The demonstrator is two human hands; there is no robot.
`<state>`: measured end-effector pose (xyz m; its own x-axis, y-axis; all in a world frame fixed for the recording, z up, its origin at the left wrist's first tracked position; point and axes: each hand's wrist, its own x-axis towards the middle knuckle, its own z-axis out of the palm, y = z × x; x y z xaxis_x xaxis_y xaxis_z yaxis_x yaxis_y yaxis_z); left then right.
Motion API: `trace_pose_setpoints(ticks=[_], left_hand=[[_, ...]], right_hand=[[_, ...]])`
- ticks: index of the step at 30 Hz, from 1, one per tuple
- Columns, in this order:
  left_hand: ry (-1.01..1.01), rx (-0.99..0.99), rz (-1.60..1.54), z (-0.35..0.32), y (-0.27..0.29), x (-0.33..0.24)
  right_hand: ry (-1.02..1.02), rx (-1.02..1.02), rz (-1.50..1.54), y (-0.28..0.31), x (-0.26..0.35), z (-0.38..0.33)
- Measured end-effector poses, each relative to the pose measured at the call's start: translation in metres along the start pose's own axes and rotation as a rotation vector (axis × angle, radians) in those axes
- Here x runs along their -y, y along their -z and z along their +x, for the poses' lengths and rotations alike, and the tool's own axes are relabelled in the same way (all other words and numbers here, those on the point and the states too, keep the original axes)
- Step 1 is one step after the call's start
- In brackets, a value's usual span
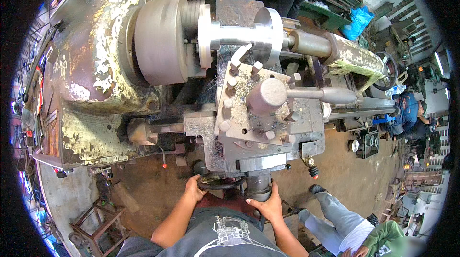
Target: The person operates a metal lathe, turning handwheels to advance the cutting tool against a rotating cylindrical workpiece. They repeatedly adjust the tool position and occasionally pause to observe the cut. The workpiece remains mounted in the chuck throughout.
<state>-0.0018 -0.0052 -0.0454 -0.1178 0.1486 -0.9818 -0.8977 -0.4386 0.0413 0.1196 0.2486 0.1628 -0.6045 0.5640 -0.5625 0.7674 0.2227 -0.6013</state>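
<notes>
At the near side of a metal lathe, my left hand (193,189) curls round the rim of a dark handwheel (223,185). My right hand (269,204) is closed about the near end of the grey cylindrical cross-slide dial (258,185), thumb toward its lower side; the undersides of the fingers are hidden. Beyond them sits the square tool post (230,135) with several bolts and a clamping lever (330,95). Its cutting tool (241,54) points at a shiny flanged shaft (235,35), which is set between the chuck (160,39) and the tailstock (354,58).
Metal chips lie on the carriage. A red-tipped lever (164,159) hangs left of the handwheel. A rusty metal frame (98,223) stands at the lower left. One person in grey trousers (330,218) is at the lower right; others are farther off. A blue bag (358,21) lies behind.
</notes>
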Motion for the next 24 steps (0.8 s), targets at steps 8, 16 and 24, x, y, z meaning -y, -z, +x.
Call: trace_pose_setpoints(ticks=[8, 16, 24], left_hand=[[-0.219, -0.117, 0.068, -0.025, -0.037, 0.027], [-0.001, -0.064, 0.052, 0.025, 0.01, 0.003], [0.196, -0.03, 0.002, 0.068, 0.035, -0.012]], right_hand=[[0.009, -0.023, -0.052, 0.0, 0.003, 0.001], [-0.008, -0.006, -0.004, 0.001, 0.009, 0.002], [-0.01, -0.01, 0.003, -0.001, 0.008, 0.002]])
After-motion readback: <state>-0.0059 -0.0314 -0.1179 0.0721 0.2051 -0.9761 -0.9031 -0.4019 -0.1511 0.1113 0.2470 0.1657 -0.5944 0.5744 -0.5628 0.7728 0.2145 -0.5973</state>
